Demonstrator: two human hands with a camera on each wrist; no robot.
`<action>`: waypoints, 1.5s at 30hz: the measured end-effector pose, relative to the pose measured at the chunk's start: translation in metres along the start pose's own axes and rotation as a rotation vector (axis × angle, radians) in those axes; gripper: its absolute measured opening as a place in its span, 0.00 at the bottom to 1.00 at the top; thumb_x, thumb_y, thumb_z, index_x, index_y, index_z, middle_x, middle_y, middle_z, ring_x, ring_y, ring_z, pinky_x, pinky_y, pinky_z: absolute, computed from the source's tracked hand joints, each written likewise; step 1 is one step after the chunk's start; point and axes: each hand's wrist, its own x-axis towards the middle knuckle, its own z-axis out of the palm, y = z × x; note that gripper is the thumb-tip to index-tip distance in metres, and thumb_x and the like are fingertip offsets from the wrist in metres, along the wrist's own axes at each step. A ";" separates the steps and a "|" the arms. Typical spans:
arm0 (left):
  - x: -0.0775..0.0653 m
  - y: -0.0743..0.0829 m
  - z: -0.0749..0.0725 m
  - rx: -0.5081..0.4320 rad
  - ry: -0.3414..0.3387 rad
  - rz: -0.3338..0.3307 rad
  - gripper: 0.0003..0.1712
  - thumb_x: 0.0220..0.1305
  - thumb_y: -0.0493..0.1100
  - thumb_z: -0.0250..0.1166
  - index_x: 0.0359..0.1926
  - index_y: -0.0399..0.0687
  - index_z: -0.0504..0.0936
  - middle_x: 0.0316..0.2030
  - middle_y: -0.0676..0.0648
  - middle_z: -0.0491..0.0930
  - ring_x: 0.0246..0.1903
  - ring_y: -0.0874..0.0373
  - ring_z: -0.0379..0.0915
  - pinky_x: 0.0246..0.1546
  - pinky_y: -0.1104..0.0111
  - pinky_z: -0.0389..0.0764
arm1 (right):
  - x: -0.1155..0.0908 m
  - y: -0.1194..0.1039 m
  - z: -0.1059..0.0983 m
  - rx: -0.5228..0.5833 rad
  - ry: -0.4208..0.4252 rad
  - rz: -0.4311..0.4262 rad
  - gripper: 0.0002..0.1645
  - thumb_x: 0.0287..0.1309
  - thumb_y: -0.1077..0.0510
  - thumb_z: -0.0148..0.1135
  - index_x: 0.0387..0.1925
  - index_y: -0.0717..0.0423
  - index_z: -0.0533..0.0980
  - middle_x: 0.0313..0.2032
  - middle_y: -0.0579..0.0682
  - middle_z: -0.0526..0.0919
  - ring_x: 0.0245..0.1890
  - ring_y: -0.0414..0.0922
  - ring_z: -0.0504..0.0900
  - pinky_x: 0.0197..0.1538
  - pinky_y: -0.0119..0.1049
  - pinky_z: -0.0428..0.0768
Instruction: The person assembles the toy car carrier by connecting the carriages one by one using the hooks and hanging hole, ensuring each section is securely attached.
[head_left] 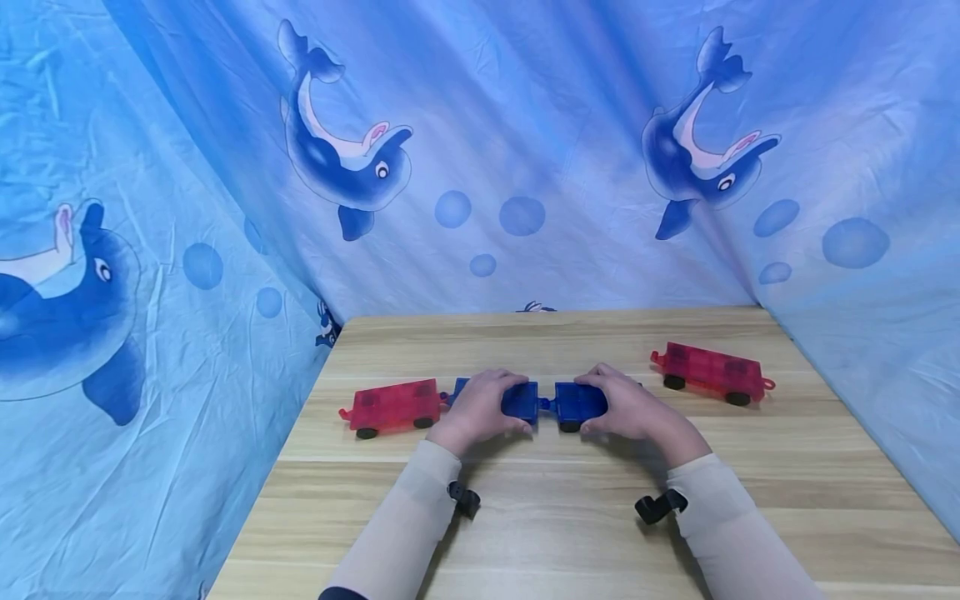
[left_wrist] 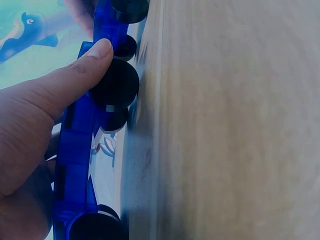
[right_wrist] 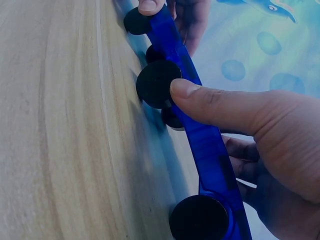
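Two translucent blue toy train cars with black wheels stand end to end near the table's middle. My left hand (head_left: 482, 408) grips the left blue car (head_left: 520, 402) across its top, thumb on the near side by a wheel (left_wrist: 115, 83). My right hand (head_left: 628, 407) holds the right blue car (head_left: 577, 403) likewise, its thumb against a front wheel (right_wrist: 159, 84). Between them the couplings (head_left: 547, 404) meet; whether they are hooked I cannot tell. A red car (head_left: 396, 405) stands left, its coupling touching the left blue car's end.
Another red car (head_left: 712, 372) stands apart at the right rear of the wooden table (head_left: 555, 533), angled slightly. Blue dolphin-print cloth (head_left: 487, 125) hangs behind the table and at both sides.
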 end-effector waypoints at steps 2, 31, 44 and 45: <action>0.000 0.000 0.000 -0.001 0.000 0.005 0.52 0.49 0.69 0.80 0.74 0.61 0.74 0.69 0.52 0.75 0.70 0.48 0.67 0.71 0.51 0.68 | 0.000 0.001 -0.001 0.005 0.002 -0.008 0.52 0.50 0.47 0.85 0.73 0.54 0.72 0.60 0.50 0.74 0.61 0.54 0.76 0.65 0.59 0.76; 0.006 0.035 0.002 -0.100 0.010 0.111 0.49 0.59 0.66 0.76 0.77 0.60 0.70 0.72 0.54 0.69 0.73 0.49 0.62 0.73 0.49 0.65 | -0.065 0.113 -0.072 -0.133 0.348 0.226 0.63 0.58 0.30 0.73 0.79 0.63 0.58 0.75 0.73 0.56 0.68 0.79 0.57 0.59 0.81 0.63; 0.027 0.060 0.008 -0.101 0.012 0.189 0.48 0.59 0.67 0.75 0.77 0.64 0.69 0.70 0.56 0.71 0.71 0.54 0.66 0.74 0.52 0.63 | -0.074 0.138 -0.070 -0.108 0.300 0.265 0.64 0.59 0.35 0.74 0.78 0.71 0.56 0.75 0.76 0.54 0.71 0.80 0.52 0.66 0.79 0.57; 0.028 0.062 0.008 -0.095 0.012 0.193 0.48 0.59 0.67 0.75 0.77 0.63 0.70 0.70 0.56 0.71 0.71 0.54 0.66 0.74 0.52 0.63 | -0.074 0.139 -0.069 -0.110 0.304 0.269 0.63 0.59 0.35 0.75 0.77 0.71 0.57 0.75 0.76 0.55 0.70 0.80 0.54 0.64 0.80 0.61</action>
